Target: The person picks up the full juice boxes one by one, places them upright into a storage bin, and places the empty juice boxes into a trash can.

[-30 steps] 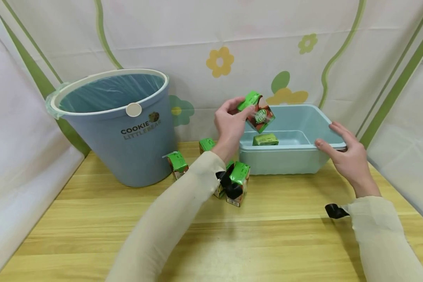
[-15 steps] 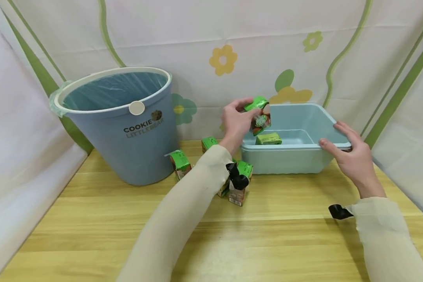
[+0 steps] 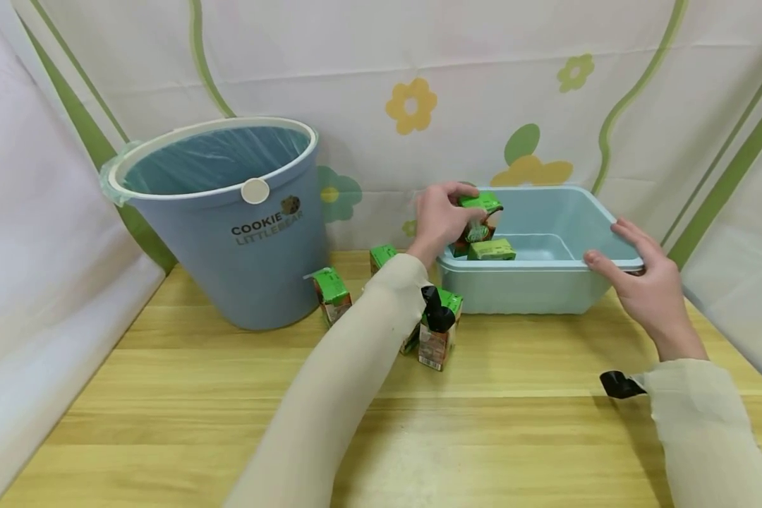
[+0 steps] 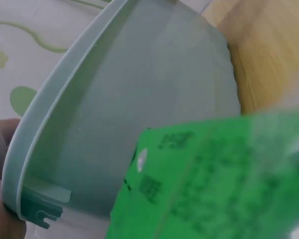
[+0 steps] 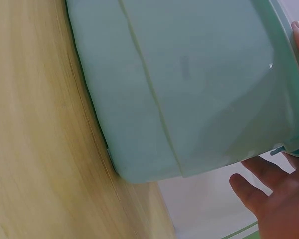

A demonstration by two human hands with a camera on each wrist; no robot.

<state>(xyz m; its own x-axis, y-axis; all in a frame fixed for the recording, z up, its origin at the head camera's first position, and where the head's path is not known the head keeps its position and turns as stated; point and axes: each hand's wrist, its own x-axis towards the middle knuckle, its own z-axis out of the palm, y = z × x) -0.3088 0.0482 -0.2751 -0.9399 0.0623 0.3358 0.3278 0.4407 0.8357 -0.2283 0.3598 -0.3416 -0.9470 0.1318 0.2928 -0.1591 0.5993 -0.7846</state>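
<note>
My left hand (image 3: 441, 215) pinches a small drink carton (image 3: 482, 201) with a green top and brown front, lowered inside the left end of a pale blue-green plastic tub (image 3: 514, 289). Just in front of it, within the tub, lies another green carton (image 3: 492, 250). At the tub's right corner, my right hand (image 3: 650, 282) grips the rim, thumb on the front edge; spread fingers show beyond the outer wall in the right wrist view. Under my left wrist stands a carton (image 3: 436, 346), whose green top (image 4: 189, 184) looms close in the left wrist view.
A blue bucket (image 3: 235, 261) with a bag liner and white rim stands at the back left. Beside it is a carton (image 3: 333, 289), with another carton (image 3: 381, 255) farther back. My left forearm partly hides one more. A patterned cloth (image 3: 355, 106) hangs behind.
My left hand has moved right and down, turning the carton more upright and bringing it inside the tub. My right hand keeps its hold on the rim. The head view has shifted slightly.
</note>
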